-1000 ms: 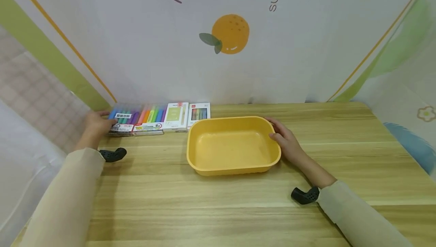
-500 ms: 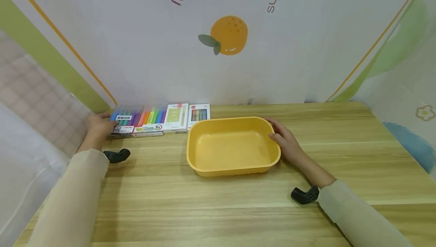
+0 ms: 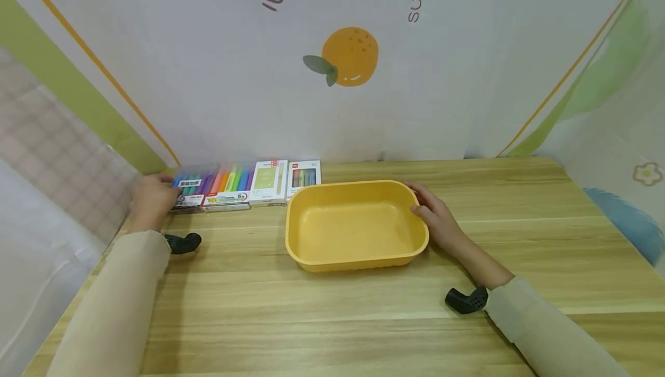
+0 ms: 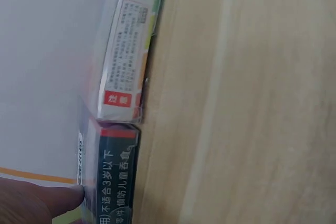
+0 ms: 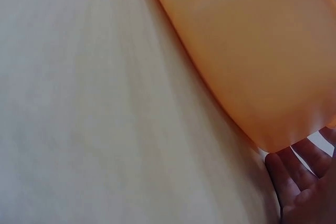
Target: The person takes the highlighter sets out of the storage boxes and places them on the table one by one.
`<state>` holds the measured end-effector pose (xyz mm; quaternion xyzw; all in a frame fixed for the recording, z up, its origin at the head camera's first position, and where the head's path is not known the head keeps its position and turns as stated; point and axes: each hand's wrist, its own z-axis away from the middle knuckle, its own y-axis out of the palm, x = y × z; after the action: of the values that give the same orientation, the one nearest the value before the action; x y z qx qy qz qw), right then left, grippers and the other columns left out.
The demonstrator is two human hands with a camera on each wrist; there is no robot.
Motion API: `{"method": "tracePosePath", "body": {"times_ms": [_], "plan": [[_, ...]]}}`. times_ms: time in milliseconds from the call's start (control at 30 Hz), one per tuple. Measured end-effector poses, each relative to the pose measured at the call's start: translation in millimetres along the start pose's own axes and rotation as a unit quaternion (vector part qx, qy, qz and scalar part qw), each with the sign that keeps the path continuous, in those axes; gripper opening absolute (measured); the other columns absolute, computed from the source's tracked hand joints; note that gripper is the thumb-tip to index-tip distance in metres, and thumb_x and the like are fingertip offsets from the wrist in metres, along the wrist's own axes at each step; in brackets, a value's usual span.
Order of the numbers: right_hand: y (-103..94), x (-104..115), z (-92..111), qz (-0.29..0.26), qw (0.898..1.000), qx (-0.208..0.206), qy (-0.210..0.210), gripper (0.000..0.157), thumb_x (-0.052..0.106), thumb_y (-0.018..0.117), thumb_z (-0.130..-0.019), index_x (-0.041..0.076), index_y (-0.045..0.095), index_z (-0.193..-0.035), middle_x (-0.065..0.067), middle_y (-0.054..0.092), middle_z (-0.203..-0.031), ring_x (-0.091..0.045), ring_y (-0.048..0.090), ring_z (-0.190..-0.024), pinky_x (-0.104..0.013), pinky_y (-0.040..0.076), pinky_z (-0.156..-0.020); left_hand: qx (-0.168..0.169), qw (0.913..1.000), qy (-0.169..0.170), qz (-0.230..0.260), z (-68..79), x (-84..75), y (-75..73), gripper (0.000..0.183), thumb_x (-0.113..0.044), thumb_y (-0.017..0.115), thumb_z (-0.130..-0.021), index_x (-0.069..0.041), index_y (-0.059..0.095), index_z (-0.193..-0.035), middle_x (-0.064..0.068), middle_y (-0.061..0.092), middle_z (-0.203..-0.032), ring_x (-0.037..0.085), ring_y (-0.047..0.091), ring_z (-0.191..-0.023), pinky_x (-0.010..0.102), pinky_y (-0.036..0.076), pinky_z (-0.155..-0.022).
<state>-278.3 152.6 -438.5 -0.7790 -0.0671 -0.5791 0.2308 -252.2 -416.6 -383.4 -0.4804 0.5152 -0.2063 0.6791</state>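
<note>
My left hand [image 3: 153,201] holds the left end of a clear pack of blue, green and purple markers [image 3: 193,185]. Its thumb lies on the pack, and the fingers behind are partly hidden. In the left wrist view, a fingertip meets the upper edge of that dark-sided pack [image 4: 118,174]. Against it stands a pack of bright highlighters [image 3: 230,183], whose printed side [image 4: 123,56] shows there too. My right hand [image 3: 440,222] grips the right end of a yellow plastic basin [image 3: 358,227], thumb over the rim and fingers outside. Nothing lies in the basin.
Right of the highlighters are a white box with a green panel [image 3: 267,183] and a white box with a window of coloured pens [image 3: 303,176], partly behind the basin. A fruit-print cloth [image 3: 249,94] hangs at the back of the wooden table [image 3: 322,319].
My left hand has shifted slightly right, and the left end of the marker pack has moved a little closer to the highlighter pack. The right hand and basin stay in place.
</note>
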Motion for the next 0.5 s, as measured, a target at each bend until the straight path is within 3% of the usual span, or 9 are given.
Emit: {"method": "tracePosePath", "body": {"times_ms": [267,500], "plan": [[-0.2,0.3,-0.3,0.006,1.000,-0.001,0.000,0.052,0.006,0.042,-0.102,0.000,0.036,-0.153,-0.033,0.046,-0.146,-0.006,0.063,-0.110,-0.018,0.057,-0.085,0.015,0.9994,-0.007,0.031,6.3,-3.1,-2.0,0.053,-0.023,0.050,-0.102,0.012,0.048,-0.141,0.036,0.048,-0.143,0.051,0.048,-0.128,0.060,0.043,-0.104],[0.1,0.2,0.6,-0.001,1.000,0.000,-0.005,0.052,0.005,0.042,-0.102,-0.002,0.035,-0.153,-0.035,0.046,-0.144,-0.005,0.063,-0.108,-0.019,0.058,-0.083,0.019,0.9998,-0.001,0.007,7.4,-6.6,4.1,0.061,-0.027,0.043,-0.102,0.015,0.038,-0.146,0.040,0.041,-0.146,0.056,0.040,-0.133,0.063,0.037,-0.108]]}}
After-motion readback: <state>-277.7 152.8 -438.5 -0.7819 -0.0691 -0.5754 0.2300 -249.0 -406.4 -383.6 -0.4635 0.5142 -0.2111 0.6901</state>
